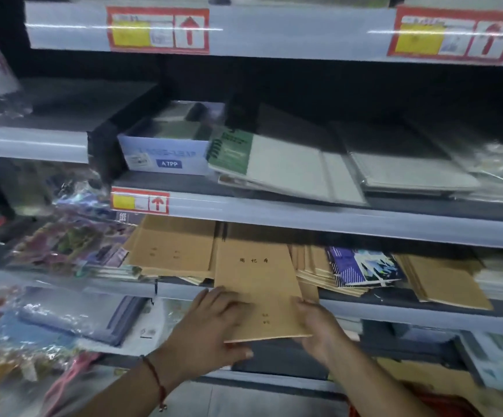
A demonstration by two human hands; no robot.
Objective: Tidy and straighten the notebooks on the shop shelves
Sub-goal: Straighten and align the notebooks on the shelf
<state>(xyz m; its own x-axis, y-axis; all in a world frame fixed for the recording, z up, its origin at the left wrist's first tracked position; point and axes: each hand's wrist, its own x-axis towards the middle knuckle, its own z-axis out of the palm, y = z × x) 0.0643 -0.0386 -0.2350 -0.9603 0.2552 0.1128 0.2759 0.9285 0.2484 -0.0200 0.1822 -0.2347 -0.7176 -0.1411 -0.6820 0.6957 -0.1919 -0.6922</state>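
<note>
Both hands, left hand (214,323) and right hand (319,326), grasping the brown notebook (259,284) sticking out over the shelf (394,308) edge; best square it, then slide straight back onto the brown stack (172,248).

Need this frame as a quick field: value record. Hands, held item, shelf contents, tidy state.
left hand: grips near-left corner of the brown notebook, fingers on top, thumb under
right hand: holds its near-right edge
brown notebook: kraft cover, printed characters, sticks out past the shelf edge
same shelf: kraft notebook stack to the left, blue patterned notebook on another kraft pile to the right
shelf above: white box, green spiral notebook lying askew
tidy state: stacks fanned, not squared
image: motion blur
</note>
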